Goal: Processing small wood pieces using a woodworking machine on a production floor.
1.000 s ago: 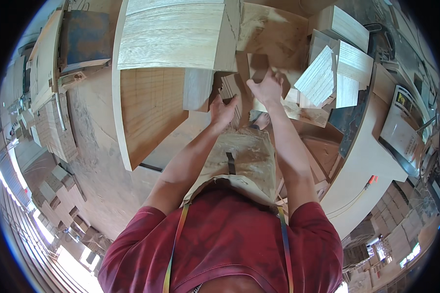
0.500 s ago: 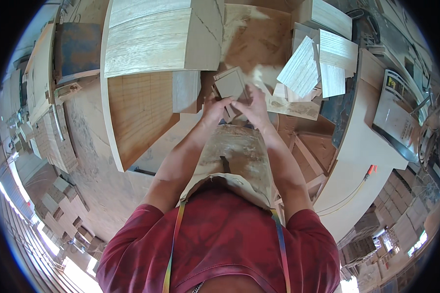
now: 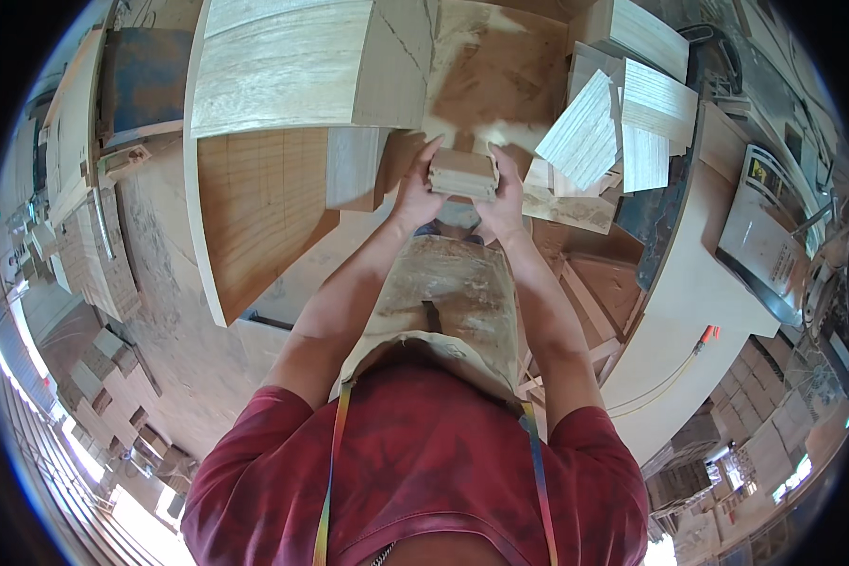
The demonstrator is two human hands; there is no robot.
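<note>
I hold a small stack of thin wooden pieces (image 3: 462, 174) between both hands, in front of my dusty apron. My left hand (image 3: 416, 191) grips its left end and my right hand (image 3: 506, 196) grips its right end. The stack hovers above a sawdust-covered workbench (image 3: 500, 66). A pile of pale wooden boards (image 3: 613, 132) lies just right of my hands, and a short wooden block (image 3: 353, 168) stands just left of them.
A large wooden panel (image 3: 264, 198) with a pale board (image 3: 292, 66) on top fills the left of the bench. A curved light tabletop (image 3: 689, 321) with an orange-tipped hose (image 3: 703, 338) lies to the right. Stacks of wood pieces line the floor at left and lower right.
My hands have come together and pulled the stack of wooden pieces up from the bench toward my body. It now sits squarely between both palms.
</note>
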